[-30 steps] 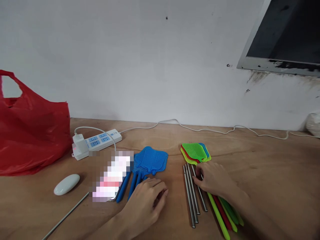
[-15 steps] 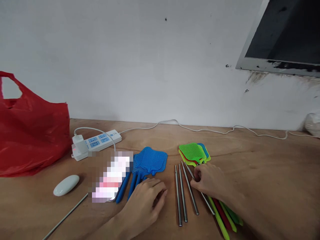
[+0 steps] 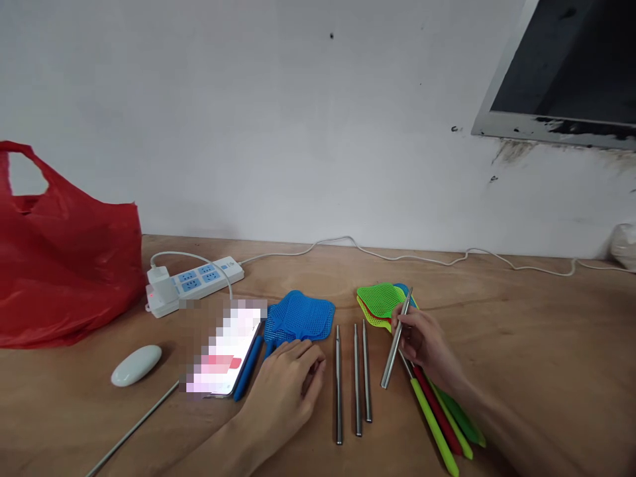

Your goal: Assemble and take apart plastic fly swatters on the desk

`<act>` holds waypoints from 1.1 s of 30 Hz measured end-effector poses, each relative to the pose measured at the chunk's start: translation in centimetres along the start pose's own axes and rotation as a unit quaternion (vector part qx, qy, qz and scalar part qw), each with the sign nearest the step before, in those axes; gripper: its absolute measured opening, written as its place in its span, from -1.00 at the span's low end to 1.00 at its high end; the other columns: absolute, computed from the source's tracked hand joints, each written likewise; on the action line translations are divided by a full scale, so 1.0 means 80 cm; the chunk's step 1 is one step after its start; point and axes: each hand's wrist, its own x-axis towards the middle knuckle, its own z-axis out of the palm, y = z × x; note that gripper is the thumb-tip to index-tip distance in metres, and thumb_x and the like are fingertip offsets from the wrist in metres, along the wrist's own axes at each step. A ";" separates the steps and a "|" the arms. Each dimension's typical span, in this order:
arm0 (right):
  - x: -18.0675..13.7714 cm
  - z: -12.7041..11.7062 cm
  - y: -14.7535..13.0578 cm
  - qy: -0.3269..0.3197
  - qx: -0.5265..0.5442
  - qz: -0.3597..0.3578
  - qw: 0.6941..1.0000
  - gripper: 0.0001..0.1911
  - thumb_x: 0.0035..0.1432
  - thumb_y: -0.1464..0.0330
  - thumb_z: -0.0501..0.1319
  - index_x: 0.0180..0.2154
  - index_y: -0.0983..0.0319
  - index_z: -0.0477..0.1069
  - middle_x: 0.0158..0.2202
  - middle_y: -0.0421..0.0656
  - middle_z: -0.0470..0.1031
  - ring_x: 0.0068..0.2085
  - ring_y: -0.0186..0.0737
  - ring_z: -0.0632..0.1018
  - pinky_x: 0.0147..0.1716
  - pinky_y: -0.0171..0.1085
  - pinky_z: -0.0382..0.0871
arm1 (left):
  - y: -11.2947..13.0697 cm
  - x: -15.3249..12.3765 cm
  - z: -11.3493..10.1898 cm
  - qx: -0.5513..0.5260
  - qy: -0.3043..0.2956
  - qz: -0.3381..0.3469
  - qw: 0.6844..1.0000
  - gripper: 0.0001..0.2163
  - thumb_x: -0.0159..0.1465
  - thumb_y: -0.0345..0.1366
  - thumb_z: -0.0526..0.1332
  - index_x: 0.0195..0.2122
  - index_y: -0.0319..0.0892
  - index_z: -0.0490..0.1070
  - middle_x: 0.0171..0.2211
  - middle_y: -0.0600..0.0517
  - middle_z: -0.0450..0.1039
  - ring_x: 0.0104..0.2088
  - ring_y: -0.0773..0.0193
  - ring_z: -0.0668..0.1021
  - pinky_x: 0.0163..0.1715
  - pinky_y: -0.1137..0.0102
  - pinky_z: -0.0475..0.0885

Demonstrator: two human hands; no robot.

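Observation:
My right hand (image 3: 422,341) pinches a slim silver metal rod (image 3: 396,341) between thumb and fingers, its upper end tilted to the right. Just left of it, three similar metal rods (image 3: 358,381) lie side by side on the table. Beneath and behind that hand is a stack of fly swatters, with a green head (image 3: 381,299) on top and yellow-green, red and blue ones under it. Their coloured handles (image 3: 434,414) point toward me. My left hand (image 3: 285,387) rests over the handles of several blue fly swatters (image 3: 303,317), fingers loosely bent and thumb apart, gripping nothing visible.
A phone (image 3: 226,351) with a lit, blurred screen lies left of the blue swatters. Beyond it is a white power strip (image 3: 209,278) with a cable along the wall. A white mouse-shaped object (image 3: 136,366) and a red plastic bag (image 3: 64,265) are at the left.
My right hand has raised one metal rod off the table and tilted it. The other three rods have shifted left and lie straighter. My left hand stays almost in place.

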 end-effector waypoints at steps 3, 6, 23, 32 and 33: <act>0.001 0.002 0.005 0.010 0.047 -0.007 0.999 -0.71 -0.09 0.16 0.33 -0.46 0.19 0.32 -0.67 -0.37 0.27 -0.74 -0.49 0.19 -0.77 -0.46 -0.09 | -0.005 0.002 0.000 0.065 0.026 -0.013 0.997 -0.85 0.36 -0.39 -0.01 -0.29 -0.14 0.32 -0.31 -0.05 0.47 -0.29 0.08 0.53 -0.33 0.27 0.35; 0.004 0.004 0.014 0.019 0.058 -0.005 0.998 -0.70 -0.06 0.15 0.34 -0.47 0.21 0.34 -0.71 -0.38 0.23 -0.74 -0.49 0.20 -0.77 -0.47 -0.06 | -0.011 0.007 -0.006 0.138 0.044 -0.051 0.988 -0.88 0.39 -0.31 -0.01 -0.24 -0.16 0.28 -0.31 -0.08 0.45 -0.31 0.06 0.54 -0.39 0.29 0.36; 0.003 0.006 0.018 0.011 0.049 -0.008 0.999 -0.66 -0.08 0.13 0.42 -0.50 0.24 0.42 -0.72 -0.35 0.25 -0.72 -0.51 0.23 -0.75 -0.49 -0.01 | -0.019 0.014 -0.013 0.196 -0.081 -0.097 0.972 -0.87 0.34 -0.43 0.10 -0.19 -0.20 0.42 -0.28 -0.10 0.55 -0.24 -0.03 0.60 -0.35 0.27 0.41; 0.001 0.008 0.015 -0.010 0.091 0.031 0.995 -0.61 -0.08 0.04 0.37 -0.47 0.24 0.45 -0.69 -0.29 0.35 -0.72 -0.46 0.27 -0.78 -0.49 0.05 | -0.015 0.012 -0.009 -0.048 -0.029 -0.110 0.992 -0.80 0.30 -0.22 0.26 -0.09 -0.13 0.51 -0.35 0.03 0.53 -0.36 0.19 0.55 -0.37 0.40 0.39; 0.001 0.008 0.014 -0.014 0.097 0.031 0.995 -0.61 -0.08 0.04 0.37 -0.47 0.24 0.45 -0.68 -0.27 0.38 -0.71 -0.44 0.30 -0.78 -0.48 0.07 | -0.013 0.012 -0.009 -0.121 -0.018 -0.107 0.987 -0.81 0.28 -0.19 0.28 -0.15 -0.13 0.55 -0.38 0.04 0.52 -0.38 0.21 0.54 -0.38 0.40 0.38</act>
